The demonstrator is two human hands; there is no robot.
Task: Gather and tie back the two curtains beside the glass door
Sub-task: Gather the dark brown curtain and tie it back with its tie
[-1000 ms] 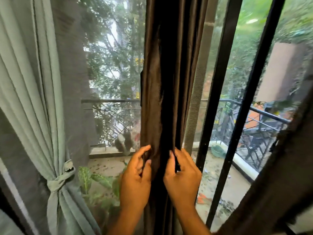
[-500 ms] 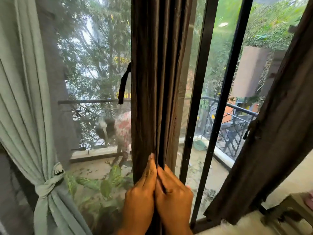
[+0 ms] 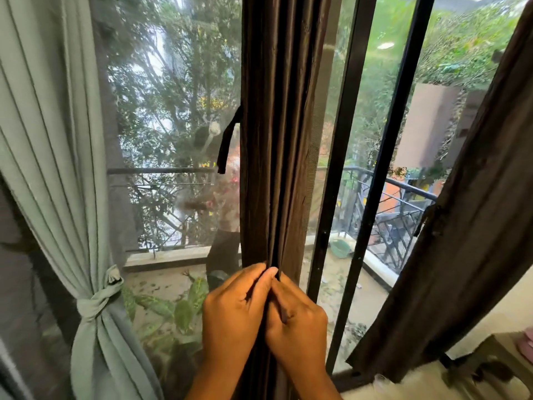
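In front of the glass door [image 3: 372, 157], the left hand [image 3: 235, 310] and right hand [image 3: 298, 321], touching, pinch the gathered folds of the dark brown curtain [image 3: 277, 134] between curled fingers.

It was a home: fabric curtains [image 3: 52, 145] hung beside a glass sliding door [image 3: 372, 157] that opened onto a railed balcony [image 3: 403, 203] with plants.

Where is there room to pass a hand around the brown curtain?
Open gap left of the brown curtain, below the strap, toward the green curtain. Crowded right: door frame close by. Left hand and right hand pinch the folds.
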